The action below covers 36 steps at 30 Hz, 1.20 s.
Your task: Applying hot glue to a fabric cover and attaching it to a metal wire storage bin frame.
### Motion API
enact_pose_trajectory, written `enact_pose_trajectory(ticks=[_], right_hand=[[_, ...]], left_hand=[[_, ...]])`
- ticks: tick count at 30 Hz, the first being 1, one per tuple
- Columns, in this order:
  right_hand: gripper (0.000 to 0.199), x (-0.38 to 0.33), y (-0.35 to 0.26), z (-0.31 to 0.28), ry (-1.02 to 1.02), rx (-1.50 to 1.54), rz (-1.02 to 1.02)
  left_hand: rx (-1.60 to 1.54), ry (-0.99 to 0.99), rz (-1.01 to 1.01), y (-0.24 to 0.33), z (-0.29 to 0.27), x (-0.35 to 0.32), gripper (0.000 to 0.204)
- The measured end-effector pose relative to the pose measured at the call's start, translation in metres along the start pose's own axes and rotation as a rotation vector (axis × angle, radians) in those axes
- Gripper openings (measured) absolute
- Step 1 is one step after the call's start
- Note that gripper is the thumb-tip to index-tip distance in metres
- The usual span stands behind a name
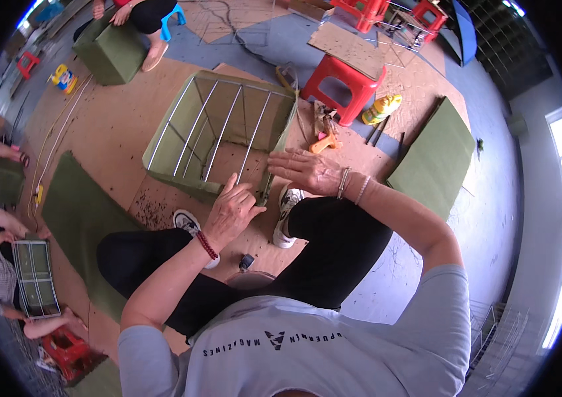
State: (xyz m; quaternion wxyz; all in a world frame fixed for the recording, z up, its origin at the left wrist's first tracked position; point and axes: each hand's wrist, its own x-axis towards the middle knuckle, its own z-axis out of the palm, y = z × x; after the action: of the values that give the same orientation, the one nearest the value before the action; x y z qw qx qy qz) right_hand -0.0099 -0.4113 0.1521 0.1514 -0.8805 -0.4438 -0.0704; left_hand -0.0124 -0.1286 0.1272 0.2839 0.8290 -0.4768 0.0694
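The wire frame box (221,129) lies on its side on the wooden floor (115,126) just in front of the person's feet, green fabric (181,175) already covering its outer walls, so the covering looks mostly done, with the near edge seemingly left to press down. The left hand (231,212) presses its fingers on that edge, gripping nothing, while the right hand (307,171) lies flat and open on the corner beside it. The box holds nothing but bare wire bars.
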Motion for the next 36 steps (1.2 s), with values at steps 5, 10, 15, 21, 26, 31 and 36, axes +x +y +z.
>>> enact_pose_trajectory(ticks=[5, 10, 15, 21, 26, 31, 36], right_hand=[[0.075, 0.002, 0.023, 0.019, -0.014, 0.071, -0.048], [0.053, 0.023, 0.035, 0.027, 0.048, 0.072, -0.107], [0.047, 0.048, 0.04, 0.029, -0.202, 0.03, -0.054], [0.065, 0.094, 0.04, 0.018, -0.881, -0.099, 0.058], [0.072, 0.084, 0.046, -0.005, -0.457, 0.036, -0.024], [0.064, 0.034, 0.036, 0.009, -0.264, 0.025, 0.027], [0.059, 0.053, 0.024, 0.027, -0.289, -0.169, 0.052]], left_hand=[[0.178, 0.186, -0.094, 0.037, 0.014, -0.002, 0.045], [0.311, 0.129, -0.28, 0.052, 0.045, 0.021, 0.047], [0.27, 0.07, -0.439, 0.047, 0.055, 0.038, 0.015], [0.206, -0.001, -0.531, 0.049, 0.051, 0.038, 0.024], [0.278, 0.022, -0.513, 0.048, 0.05, 0.041, 0.028], [0.3, 0.096, -0.482, 0.048, 0.052, 0.039, 0.033], [0.273, 0.021, -0.506, 0.051, 0.04, 0.047, 0.037]])
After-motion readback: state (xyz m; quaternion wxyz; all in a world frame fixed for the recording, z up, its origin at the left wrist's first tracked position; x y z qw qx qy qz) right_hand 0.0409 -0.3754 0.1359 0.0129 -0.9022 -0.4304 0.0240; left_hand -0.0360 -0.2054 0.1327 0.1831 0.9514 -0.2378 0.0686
